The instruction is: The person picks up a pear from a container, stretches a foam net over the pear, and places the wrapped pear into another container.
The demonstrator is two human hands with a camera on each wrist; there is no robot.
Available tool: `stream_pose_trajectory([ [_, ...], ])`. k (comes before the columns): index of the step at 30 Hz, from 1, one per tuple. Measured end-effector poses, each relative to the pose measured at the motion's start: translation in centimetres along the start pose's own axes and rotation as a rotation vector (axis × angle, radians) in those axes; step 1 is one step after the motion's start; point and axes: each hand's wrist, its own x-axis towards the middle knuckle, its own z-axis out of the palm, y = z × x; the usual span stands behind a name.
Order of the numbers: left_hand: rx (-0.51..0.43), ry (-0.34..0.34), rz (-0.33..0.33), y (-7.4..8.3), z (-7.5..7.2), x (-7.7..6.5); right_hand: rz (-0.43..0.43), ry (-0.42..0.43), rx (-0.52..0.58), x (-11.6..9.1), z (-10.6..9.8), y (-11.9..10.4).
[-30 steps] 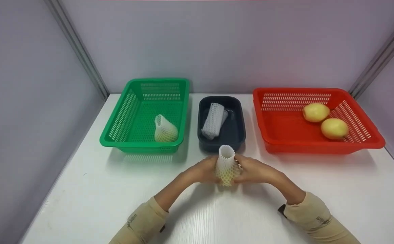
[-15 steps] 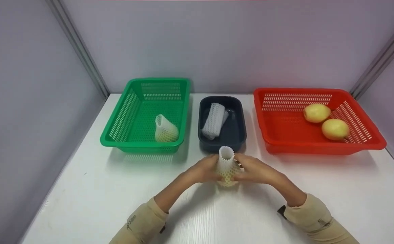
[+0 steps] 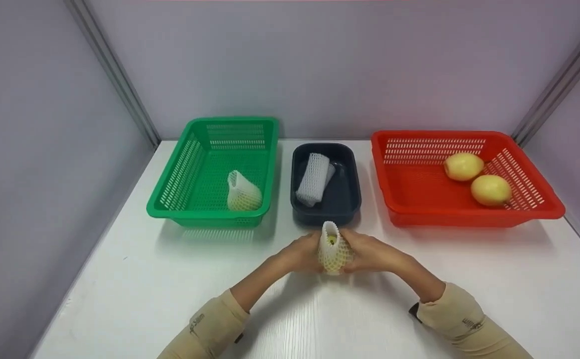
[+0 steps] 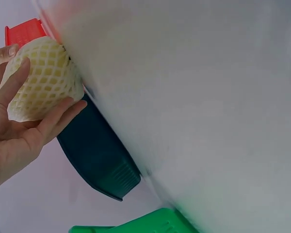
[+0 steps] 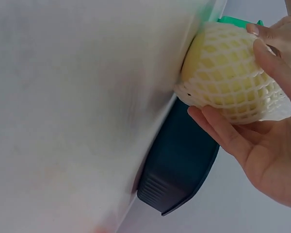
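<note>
Between both hands is a yellow pear [image 3: 332, 241] inside a white foam net [image 3: 335, 259], close over the table in front of the dark tray. My left hand [image 3: 303, 253] grips it from the left and my right hand [image 3: 372, 252] from the right. Through the net's upper opening the pear's stem end shows. In the left wrist view, thumb and fingers curve round the netted pear [image 4: 46, 80]. The right wrist view shows the pear's bare lower side [image 5: 191, 60] beyond the net's edge, with fingertips at that edge.
A green basket [image 3: 210, 213] at back left holds another netted pear [image 3: 245, 194]. Folded foam nets [image 3: 314, 177] lie in the dark blue tray [image 3: 325, 218] at the middle. Two bare pears [image 3: 490, 190] are in the red basket [image 3: 449, 218] at back right.
The net's tall open top has come down and widened, and the pear's stem end now shows inside it. Both hands stay at the same spot, gripping the sides.
</note>
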Motion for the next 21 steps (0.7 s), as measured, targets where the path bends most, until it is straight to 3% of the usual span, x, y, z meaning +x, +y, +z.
stream_pose_trajectory([
  [7,0.116,-0.024,-0.038,0.0,0.2,0.4,0.011,-0.004,0.017,0.2,0.3,0.3],
  [10,0.149,-0.054,-0.069,-1.1,1.0,1.4,0.015,-0.007,0.009,0.3,0.4,0.3],
  [11,0.167,-0.048,-0.027,-2.6,1.8,2.2,0.018,-0.008,0.009,0.3,0.4,0.3],
  [14,0.196,-0.056,-0.013,-3.9,2.6,3.0,0.022,-0.012,0.016,0.4,0.6,0.4],
  [17,0.192,-0.061,-0.011,-3.2,2.3,2.7,0.027,-0.014,0.025,0.4,0.6,0.5],
  [18,0.19,-0.075,-0.047,-1.7,1.5,2.1,0.031,-0.016,0.031,0.4,0.6,0.6],
  [21,0.205,-0.068,-0.023,-0.1,0.7,1.2,0.043,-0.026,0.045,0.4,0.6,0.7],
])
